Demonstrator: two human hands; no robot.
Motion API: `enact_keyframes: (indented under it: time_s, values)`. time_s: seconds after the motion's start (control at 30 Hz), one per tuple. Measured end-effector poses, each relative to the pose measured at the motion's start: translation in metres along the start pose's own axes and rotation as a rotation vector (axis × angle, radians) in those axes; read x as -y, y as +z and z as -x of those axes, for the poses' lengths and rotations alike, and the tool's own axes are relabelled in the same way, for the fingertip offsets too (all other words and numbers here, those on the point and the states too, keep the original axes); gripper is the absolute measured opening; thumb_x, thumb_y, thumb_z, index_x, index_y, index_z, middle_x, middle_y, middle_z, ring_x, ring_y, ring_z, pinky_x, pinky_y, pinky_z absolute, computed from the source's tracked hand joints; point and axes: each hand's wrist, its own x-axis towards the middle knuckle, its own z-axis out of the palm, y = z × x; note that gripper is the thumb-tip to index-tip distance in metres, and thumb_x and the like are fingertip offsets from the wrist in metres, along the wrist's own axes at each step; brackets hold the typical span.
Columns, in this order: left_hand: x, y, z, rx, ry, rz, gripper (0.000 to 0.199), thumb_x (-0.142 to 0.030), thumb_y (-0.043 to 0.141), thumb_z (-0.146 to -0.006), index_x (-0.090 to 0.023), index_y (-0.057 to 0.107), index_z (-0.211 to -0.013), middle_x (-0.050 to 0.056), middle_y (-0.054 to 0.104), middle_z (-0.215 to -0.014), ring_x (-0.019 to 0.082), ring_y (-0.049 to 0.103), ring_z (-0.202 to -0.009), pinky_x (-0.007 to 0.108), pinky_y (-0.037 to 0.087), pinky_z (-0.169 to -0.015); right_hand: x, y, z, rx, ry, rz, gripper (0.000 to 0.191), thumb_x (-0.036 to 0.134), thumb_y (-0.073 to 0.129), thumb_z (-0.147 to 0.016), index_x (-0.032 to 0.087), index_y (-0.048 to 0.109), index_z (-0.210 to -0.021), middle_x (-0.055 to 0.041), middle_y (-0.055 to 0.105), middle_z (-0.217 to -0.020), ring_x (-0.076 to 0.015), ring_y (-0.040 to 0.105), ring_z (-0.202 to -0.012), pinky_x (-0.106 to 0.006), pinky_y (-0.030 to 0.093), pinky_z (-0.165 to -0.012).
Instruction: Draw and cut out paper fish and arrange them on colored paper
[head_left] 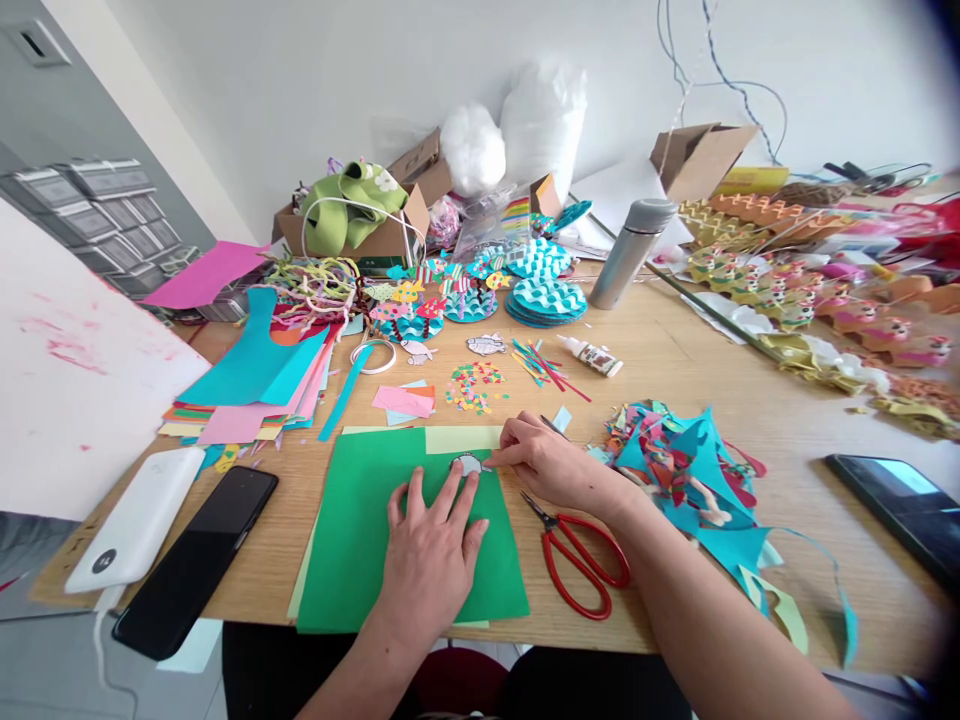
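Note:
A green paper sheet (352,540) lies at the table's front, over paler sheets. On its upper right is a small grey-white paper fish cutout (471,464). My left hand (431,550) is spread flat on the green sheet, two fingertips pressing the fish's lower edge. From the right, my right hand (541,462) touches the fish's tail with its index fingertip. Its other fingers are curled and its thumb is mostly hidden. Red-handled scissors (577,550) lie partly open beside the sheet. A dark pen-like stick (553,427) shows behind my right hand.
Paper scraps (690,460) are heaped at right. Paper dots (476,388), paper strips (544,363) and a glue bottle (592,355) lie beyond the sheet. A steel flask (631,255) stands behind. A black phone (199,560) and white power bank (135,520) lie left.

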Motion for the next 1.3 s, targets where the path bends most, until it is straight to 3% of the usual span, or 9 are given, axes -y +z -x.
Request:
enact_keyframes:
  time_s: [0.37, 0.7, 0.83, 0.9, 0.97, 1.07, 1.13, 1.2, 1.3]
  values:
    - [-0.001, 0.000, 0.000, -0.012, 0.003, -0.022, 0.045, -0.041, 0.039, -0.096, -0.036, 0.045, -0.140, -0.009, 0.045, -0.146, 0.035, 0.039, -0.126, 0.054, 0.039, -0.097, -0.001, 0.002, 0.001, 0.031, 0.012, 0.023, 0.048, -0.001, 0.050, -0.082, 0.033, 0.073, -0.107, -0.0067, 0.059, -0.088, -0.0188, 0.049, -0.086, -0.032, 0.043, -0.078]
    - [-0.001, 0.003, -0.001, -0.055, 0.017, -0.035, 0.043, -0.041, 0.040, -0.096, -0.035, 0.049, -0.138, -0.007, 0.049, -0.144, 0.036, 0.042, -0.123, 0.056, 0.040, -0.095, -0.001, 0.008, 0.001, -0.022, -0.018, 0.036, 0.042, 0.001, 0.051, -0.082, 0.029, 0.076, -0.100, -0.0072, 0.061, -0.087, -0.0191, 0.050, -0.086, -0.033, 0.043, -0.080]
    - [-0.001, 0.003, -0.001, -0.068, 0.018, -0.034, 0.043, -0.041, 0.042, -0.095, -0.035, 0.050, -0.137, -0.005, 0.050, -0.143, 0.036, 0.043, -0.122, 0.056, 0.041, -0.094, -0.001, -0.007, 0.000, -0.165, -0.003, -0.005, 0.038, 0.002, 0.048, -0.083, 0.023, 0.075, -0.099, -0.0083, 0.062, -0.085, -0.0192, 0.053, -0.085, -0.032, 0.045, -0.078]
    - [-0.001, 0.003, -0.001, -0.072, 0.017, -0.034, 0.043, -0.041, 0.042, -0.095, -0.035, 0.050, -0.137, -0.004, 0.050, -0.143, 0.036, 0.044, -0.122, 0.056, 0.041, -0.094, -0.004, -0.019, 0.001, -0.304, 0.083, -0.026, 0.034, 0.007, 0.045, -0.087, 0.019, 0.072, -0.103, -0.0087, 0.064, -0.086, -0.0190, 0.056, -0.085, -0.032, 0.045, -0.078]
    - [0.000, 0.004, -0.001, -0.070, 0.018, -0.032, 0.043, -0.042, 0.042, -0.095, -0.035, 0.050, -0.137, -0.004, 0.050, -0.142, 0.036, 0.044, -0.122, 0.056, 0.042, -0.094, -0.008, -0.030, 0.003, -0.350, 0.248, 0.015, 0.028, 0.012, 0.047, -0.087, 0.017, 0.069, -0.102, -0.0081, 0.065, -0.087, -0.0189, 0.059, -0.084, -0.031, 0.045, -0.077]
    - [0.001, 0.004, -0.001, -0.061, 0.013, -0.023, 0.044, -0.043, 0.043, -0.094, -0.035, 0.049, -0.137, -0.004, 0.051, -0.142, 0.036, 0.044, -0.122, 0.056, 0.042, -0.094, -0.016, -0.036, 0.009, -0.158, 0.590, 0.215, 0.017, 0.023, 0.053, -0.087, 0.015, 0.066, -0.094, -0.0099, 0.069, -0.087, -0.0217, 0.063, -0.082, -0.030, 0.044, -0.071]
    - [0.001, 0.003, -0.001, -0.048, 0.007, -0.013, 0.044, -0.043, 0.043, -0.094, -0.035, 0.050, -0.137, -0.003, 0.052, -0.141, 0.036, 0.044, -0.122, 0.056, 0.042, -0.094, -0.021, -0.033, 0.012, 0.002, 0.737, 0.352, 0.020, 0.030, 0.054, -0.088, 0.014, 0.065, -0.092, -0.0141, 0.070, -0.092, -0.0248, 0.065, -0.087, -0.031, 0.043, -0.070]
    - [0.001, 0.002, -0.002, -0.036, 0.002, -0.007, 0.043, -0.044, 0.042, -0.095, -0.035, 0.050, -0.136, -0.003, 0.053, -0.140, 0.036, 0.044, -0.122, 0.056, 0.042, -0.094, -0.024, -0.027, 0.014, 0.104, 0.765, 0.429, 0.022, 0.030, 0.052, -0.089, 0.012, 0.065, -0.095, -0.0176, 0.070, -0.099, -0.0270, 0.066, -0.094, -0.031, 0.043, -0.073]
    - [0.000, -0.001, -0.003, -0.020, -0.006, -0.007, 0.043, -0.045, 0.041, -0.095, -0.035, 0.051, -0.135, -0.002, 0.054, -0.140, 0.036, 0.045, -0.122, 0.055, 0.043, -0.094, -0.024, -0.023, 0.013, 0.159, 0.740, 0.458, 0.021, 0.021, 0.047, -0.090, 0.010, 0.065, -0.094, -0.0202, 0.070, -0.099, -0.0283, 0.067, -0.095, -0.033, 0.044, -0.075]
